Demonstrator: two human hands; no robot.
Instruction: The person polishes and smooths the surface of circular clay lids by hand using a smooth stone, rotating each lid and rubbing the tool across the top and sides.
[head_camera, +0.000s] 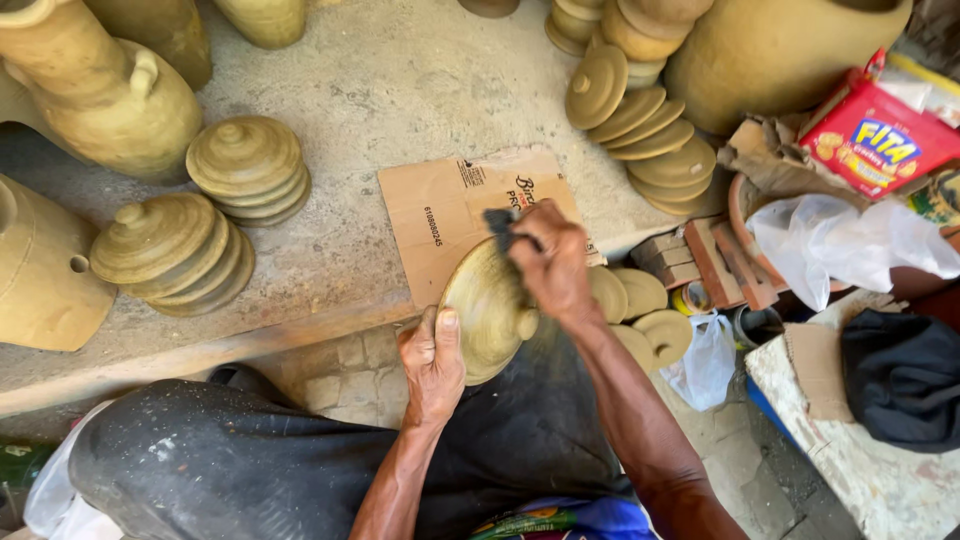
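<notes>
**Head view: clay lid in both hands, dark pad at its rim**

Holding a round, unfired clay lid (487, 305) tilted on edge above the lap, over a dark cloth (250, 460) spread across the knees. Gripping the lid's lower left rim with the left hand (432, 362), thumb lying flat on the face, fingers hidden behind. Pinching a small dark pad (503, 229) in the right hand (553, 262), fingers clenched around it, pressing it against the lid's upper rim; possibly a sponge or a scrap of cloth, too blurred to tell which. Showing a knob (526, 323) at the lid's right side, just below the right wrist.

Lying flat on the concrete ledge (400, 80) just beyond the lid, a piece of brown cardboard (450, 215). Leaning in stacks on the left, more knobbed lids (175, 252) beside large clay pots (105, 95). Resting in an overlapping row on the right, further lids (650, 135). Sitting near the right hand, several small clay discs (640, 300) next to a white plastic bag (705, 360).
</notes>
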